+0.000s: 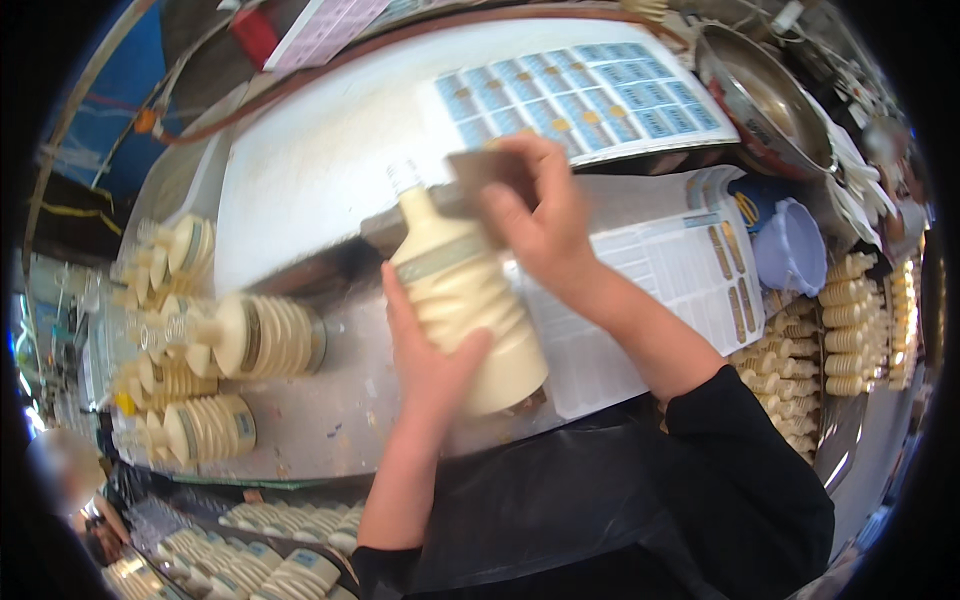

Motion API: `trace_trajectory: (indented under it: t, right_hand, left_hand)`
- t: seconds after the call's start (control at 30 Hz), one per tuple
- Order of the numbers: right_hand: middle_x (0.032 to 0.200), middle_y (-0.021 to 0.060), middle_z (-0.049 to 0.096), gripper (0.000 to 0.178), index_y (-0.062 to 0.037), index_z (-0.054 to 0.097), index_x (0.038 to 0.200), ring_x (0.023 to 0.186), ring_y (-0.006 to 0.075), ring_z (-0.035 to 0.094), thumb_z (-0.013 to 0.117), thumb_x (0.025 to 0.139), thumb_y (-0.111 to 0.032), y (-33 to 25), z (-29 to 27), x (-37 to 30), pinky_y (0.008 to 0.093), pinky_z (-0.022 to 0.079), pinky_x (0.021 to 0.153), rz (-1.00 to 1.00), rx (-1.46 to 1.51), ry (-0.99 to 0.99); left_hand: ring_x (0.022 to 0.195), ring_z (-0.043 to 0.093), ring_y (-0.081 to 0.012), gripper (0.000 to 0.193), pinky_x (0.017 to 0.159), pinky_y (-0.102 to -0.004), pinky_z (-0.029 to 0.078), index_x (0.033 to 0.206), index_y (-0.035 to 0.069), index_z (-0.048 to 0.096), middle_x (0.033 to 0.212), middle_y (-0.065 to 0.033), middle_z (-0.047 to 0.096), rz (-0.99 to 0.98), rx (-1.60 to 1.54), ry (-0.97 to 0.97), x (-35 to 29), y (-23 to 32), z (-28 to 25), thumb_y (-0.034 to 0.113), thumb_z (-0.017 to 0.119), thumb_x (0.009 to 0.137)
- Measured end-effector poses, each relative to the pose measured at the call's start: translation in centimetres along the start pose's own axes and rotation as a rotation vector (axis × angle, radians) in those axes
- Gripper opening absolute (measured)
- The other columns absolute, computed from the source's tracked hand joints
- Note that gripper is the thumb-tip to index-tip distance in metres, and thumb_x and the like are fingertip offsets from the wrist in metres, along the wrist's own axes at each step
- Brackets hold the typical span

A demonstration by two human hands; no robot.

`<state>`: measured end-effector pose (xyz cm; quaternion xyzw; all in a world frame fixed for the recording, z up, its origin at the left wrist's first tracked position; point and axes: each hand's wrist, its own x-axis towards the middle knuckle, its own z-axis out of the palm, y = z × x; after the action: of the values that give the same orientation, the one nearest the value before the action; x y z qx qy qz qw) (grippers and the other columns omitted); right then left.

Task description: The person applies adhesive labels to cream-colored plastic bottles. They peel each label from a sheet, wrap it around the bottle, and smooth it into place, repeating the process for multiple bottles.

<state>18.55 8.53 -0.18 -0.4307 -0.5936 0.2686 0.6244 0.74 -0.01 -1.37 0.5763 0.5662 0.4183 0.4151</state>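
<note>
A large cream bottle (475,305) with spiral ribs, a greyish-green band round its shoulder and a clear top leans over the work table (340,400), its neck pointing away from me. My left hand (430,365) is wrapped round its lower left side, the thumb lying across the front. Between the fingers and thumb of my right hand (545,215) is a flat brown piece (485,175), blurred by motion; it could be a scraper or a stiff pad. That piece is close to the bottle's shoulder and neck, and whether it touches cannot be made out.
Several similar ribbed bottles (270,335) lie at the left. A sheet of blue labels (590,95) rests on a white board (310,150); a mostly bare label sheet (610,310) lies right. Beyond are a metal basin (770,90), a purple bucket (790,250) and stacked bottles (848,335).
</note>
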Motion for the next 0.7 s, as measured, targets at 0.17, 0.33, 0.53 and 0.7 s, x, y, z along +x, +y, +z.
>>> trace_trajectory:
  t: [0.17, 0.33, 0.53, 0.7]
  right_hand:
    - [0.110, 0.0150, 0.067, 0.033, -0.0065, 0.060, 0.121, 0.099, 0.0298, 0.067, 0.065, 0.089, -0.005, -2.1, -0.3, -0.6, 0.0403, 0.053, 0.086, -0.229, -0.341, -0.106]
    - [0.091, 0.0054, 0.068, 0.026, -0.0116, 0.067, 0.105, 0.082, 0.0244, 0.068, 0.069, 0.079, -0.012, -4.3, 1.1, -2.6, 0.0394, 0.054, 0.072, -0.672, -0.497, -0.211]
    - [0.106, 0.0100, 0.070, 0.030, -0.0052, 0.066, 0.119, 0.098, 0.0323, 0.069, 0.066, 0.089, -0.005, -5.9, -1.3, -1.9, 0.0399, 0.055, 0.087, -0.127, -0.217, -0.263]
    - [0.095, 0.0160, 0.070, 0.028, -0.0016, 0.074, 0.085, 0.085, 0.0294, 0.068, 0.060, 0.089, -0.026, -1.8, -11.6, 0.9, 0.0410, 0.053, 0.081, 0.323, -0.296, -0.147]
  left_hand:
    - [0.142, 0.037, -0.0305, 0.105, 0.119, -0.0403, 0.030, 0.163, 0.003, 0.009, 0.156, -0.0221, 0.032, -0.074, -0.235, -0.019, -1.2, 0.3, 0.1, 0.033, 0.072, 0.085]
    - [0.141, 0.042, -0.0299, 0.095, 0.117, -0.0401, 0.035, 0.162, 0.002, 0.014, 0.155, -0.0204, 0.038, -0.057, -0.237, -0.012, -1.7, -1.7, 0.2, 0.011, 0.069, 0.084]
    - [0.141, 0.041, -0.0294, 0.089, 0.117, -0.0390, 0.033, 0.160, -0.001, 0.020, 0.154, -0.0201, 0.038, -0.093, -0.304, 0.005, -1.9, 0.2, 0.4, 0.008, 0.067, 0.085]
    - [0.142, 0.040, -0.0302, 0.090, 0.119, -0.0397, 0.031, 0.161, -0.001, 0.015, 0.157, -0.0218, 0.034, -0.095, -0.326, 0.021, -2.4, 0.4, 0.4, 0.008, 0.064, 0.086]
